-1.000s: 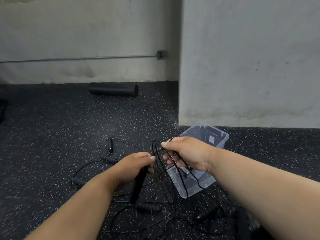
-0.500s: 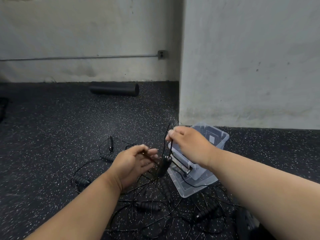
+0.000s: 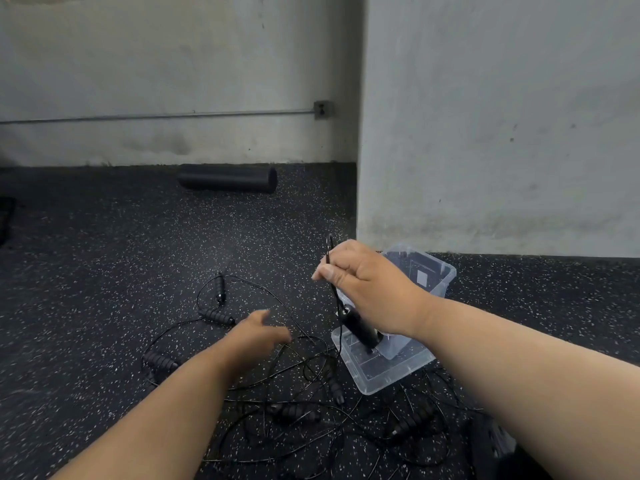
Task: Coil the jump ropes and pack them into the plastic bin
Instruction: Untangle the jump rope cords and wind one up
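Observation:
My right hand pinches the folded black cord of a jump rope, and its black handle dangles just over the clear plastic bin on the floor. My left hand is lower and to the left, fingers extended and blurred, holding nothing above the tangle. Several more black jump ropes lie tangled on the speckled floor in front of the bin, with handles scattered to the left.
A black foam roller lies by the far wall. A grey concrete pillar stands right behind the bin. A dark object sits at the lower right edge. Open speckled floor spreads to the left.
My left hand let go of the rope handle and dropped leftward, open. My right hand lifted the gathered cord, so the handle now hangs over the bin.

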Available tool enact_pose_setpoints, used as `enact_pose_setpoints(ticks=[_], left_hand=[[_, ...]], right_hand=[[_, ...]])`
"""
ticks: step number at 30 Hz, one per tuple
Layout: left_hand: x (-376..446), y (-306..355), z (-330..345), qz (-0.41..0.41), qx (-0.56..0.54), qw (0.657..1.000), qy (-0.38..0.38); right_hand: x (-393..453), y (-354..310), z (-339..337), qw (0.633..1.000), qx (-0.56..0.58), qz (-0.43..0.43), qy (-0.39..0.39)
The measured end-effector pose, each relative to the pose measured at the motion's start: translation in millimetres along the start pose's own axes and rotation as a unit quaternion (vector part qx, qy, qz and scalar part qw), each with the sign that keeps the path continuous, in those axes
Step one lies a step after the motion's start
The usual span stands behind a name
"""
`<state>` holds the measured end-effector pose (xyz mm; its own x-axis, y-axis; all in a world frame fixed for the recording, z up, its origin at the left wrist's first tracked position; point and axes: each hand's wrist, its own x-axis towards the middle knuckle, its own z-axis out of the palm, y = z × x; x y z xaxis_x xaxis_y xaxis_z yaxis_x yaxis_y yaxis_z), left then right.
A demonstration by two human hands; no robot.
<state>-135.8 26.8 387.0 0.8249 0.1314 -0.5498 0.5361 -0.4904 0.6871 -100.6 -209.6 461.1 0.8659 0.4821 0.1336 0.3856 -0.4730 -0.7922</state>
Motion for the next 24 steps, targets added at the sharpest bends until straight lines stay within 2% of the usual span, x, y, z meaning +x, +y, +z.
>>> enact_pose_setpoints(ticks=[4,6,9,13,17,20,22,24], left_hand=[[-22.8,22.8,18.4,0.137,-0.048,0.980,-0.139],[-28.9,24.9,29.9,0.167,-0.050,0.972,-0.156],[-32.1,23.6,39.8,0.196,-0.021,0.975,-0.104],[-20.5,22.6,32.7,0.195,-0.046,0.980,0.013],[-7.8,14.9,25.5,0.199,-0.040,0.979,0.027],[-4.9,12.9,22.0,0.298,0.051,0.953,0.014],[-0.3,10.7,21.1,0.378,0.054,0.924,0.003],[0.8,7.4,22.1,0.419,0.086,0.904,0.000]], right_hand=[[-4.3,-10.1,7.9,0.999,0.046,0.013,0.005],[-5.1,-13.4,11.0,0.998,0.059,0.023,-0.003],[-5.8,-15.7,14.1,0.998,0.057,0.027,-0.002],[-5.9,-18.0,14.5,0.997,0.064,0.031,0.005],[-8.0,-25.7,14.8,0.999,0.018,-0.013,-0.024],[-15.7,-34.9,16.2,0.991,-0.032,-0.092,-0.091],[-20.2,-39.1,18.2,0.983,-0.054,-0.140,-0.110],[-22.1,-41.5,18.6,0.979,-0.065,-0.153,-0.115]])
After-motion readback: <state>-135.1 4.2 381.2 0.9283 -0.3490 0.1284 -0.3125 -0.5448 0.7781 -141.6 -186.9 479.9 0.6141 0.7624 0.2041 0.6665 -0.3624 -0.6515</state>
